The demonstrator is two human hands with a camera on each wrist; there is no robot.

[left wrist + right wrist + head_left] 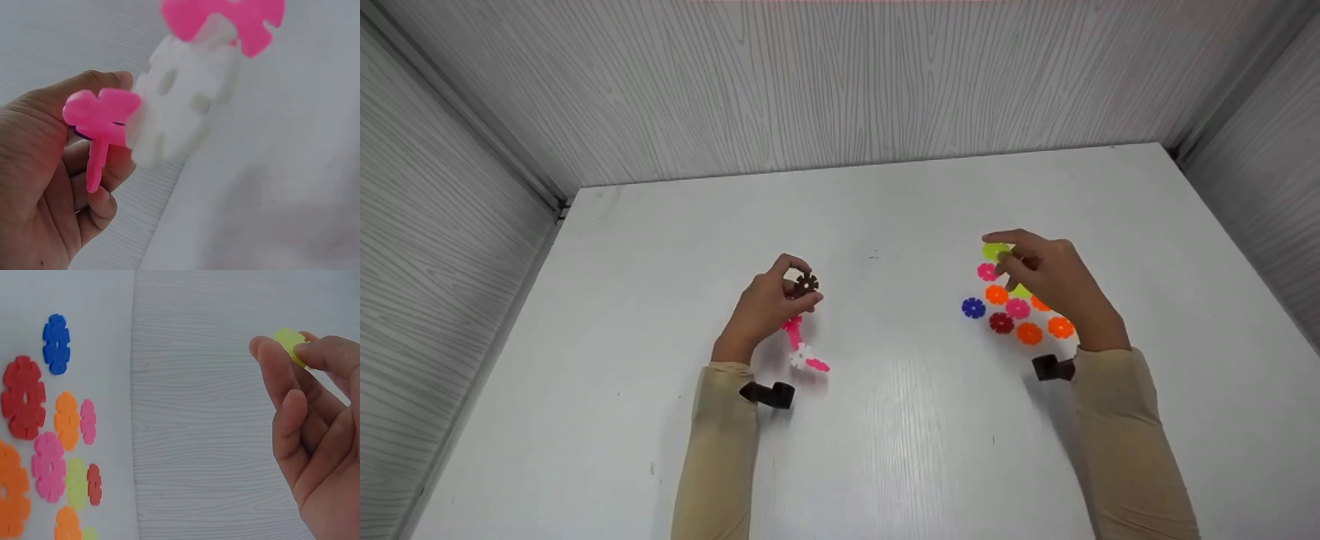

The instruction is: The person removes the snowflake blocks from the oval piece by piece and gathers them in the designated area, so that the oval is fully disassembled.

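My left hand (769,304) holds a chain of notched plastic discs above the table. A brown disc (807,283) shows between its thumb and fingers in the head view. From the hand hang pink discs (794,334), a white disc (801,356) and another pink disc (817,365) at the lower end. In the left wrist view the white disc (174,101) slots into pink discs (101,115) on both sides. My right hand (1046,274) pinches a yellow-green disc (289,342) between thumb and fingers, raised over the loose discs.
Under and beside the right hand lie several loose discs: a blue disc (973,307), a dark red disc (1001,323), pink discs (1018,308) and orange discs (1029,333). The white table (885,450) ends at a pale wood-grain panel (840,82) behind, with side panels left and right.
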